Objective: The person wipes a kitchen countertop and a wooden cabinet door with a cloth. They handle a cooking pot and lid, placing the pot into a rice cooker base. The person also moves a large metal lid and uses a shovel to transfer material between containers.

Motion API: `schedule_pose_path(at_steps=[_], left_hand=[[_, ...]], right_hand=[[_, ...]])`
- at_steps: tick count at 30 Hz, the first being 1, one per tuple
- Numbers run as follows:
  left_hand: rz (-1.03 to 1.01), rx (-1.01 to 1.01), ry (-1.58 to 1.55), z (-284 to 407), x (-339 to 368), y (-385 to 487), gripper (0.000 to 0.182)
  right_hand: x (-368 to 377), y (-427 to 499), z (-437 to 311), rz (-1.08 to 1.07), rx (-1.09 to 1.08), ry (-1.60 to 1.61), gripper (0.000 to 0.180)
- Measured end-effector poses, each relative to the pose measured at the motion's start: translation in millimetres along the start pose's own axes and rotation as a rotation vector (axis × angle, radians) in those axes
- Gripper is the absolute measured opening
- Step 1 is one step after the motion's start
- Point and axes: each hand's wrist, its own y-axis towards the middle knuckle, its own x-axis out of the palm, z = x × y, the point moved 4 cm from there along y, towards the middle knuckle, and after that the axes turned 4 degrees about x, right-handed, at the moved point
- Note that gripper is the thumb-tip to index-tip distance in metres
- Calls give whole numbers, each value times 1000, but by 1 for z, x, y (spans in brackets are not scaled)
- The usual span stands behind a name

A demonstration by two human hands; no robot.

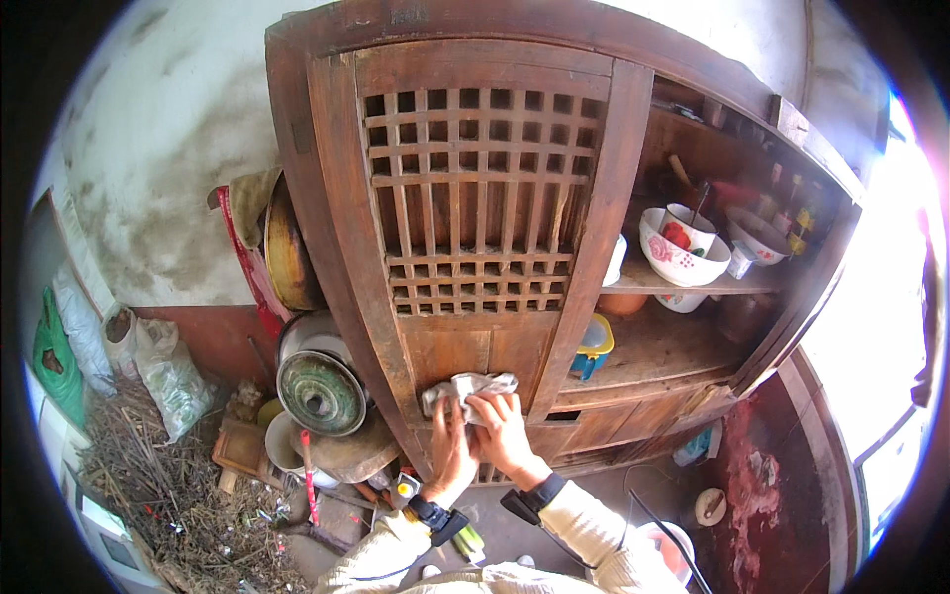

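A crumpled grey-white cloth (pixel 472 386) lies pressed against the lower wooden panel (pixel 453 349) of a brown cabinet door. My left hand (pixel 453 453) and my right hand (pixel 505 434) are side by side on it, fingers pointing up the panel. Both hands hold the cloth, and part of it is hidden under the fingers. Above them the same door carries a wooden lattice (pixel 481 178) of small square and long narrow openings. Each of my wrists wears a dark strap with a small device.
Right of the door, open shelves (pixel 668 349) hold a floral bowl (pixel 686 256) with an enamel mug (pixel 686 229), and a yellow-lidded container (pixel 594 345). At left stand a round metal lid (pixel 321 393), a stool-like wooden board (pixel 364 453), dry twigs (pixel 171 482) and plastic sacks (pixel 167 379). A bucket (pixel 668 549) stands at lower right.
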Motion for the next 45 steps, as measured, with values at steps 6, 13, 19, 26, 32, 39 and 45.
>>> schedule_pose_path(at_steps=[6,13,19,26,32,39,45], left_hand=[[30,68,-31,42,10,63,70],[54,150,64,22,33,61,60],[-168,106,100,-14,54,17,60],[-238,35,39,-26,54,6,49],[-282,53,61,-29,31,10,46],[-238,7,149,-53,1,-1,49],[-226,-65,141,-64,-27,-7,53]], right_hand=[[-55,23,-8,273,-27,-103,55],[-28,13,32,243,97,-78,56],[21,-34,64,228,266,-4,56],[45,-51,73,273,366,6,49],[65,-47,61,363,473,148,43],[100,-39,33,324,444,280,41],[132,-31,21,286,481,535,35]])
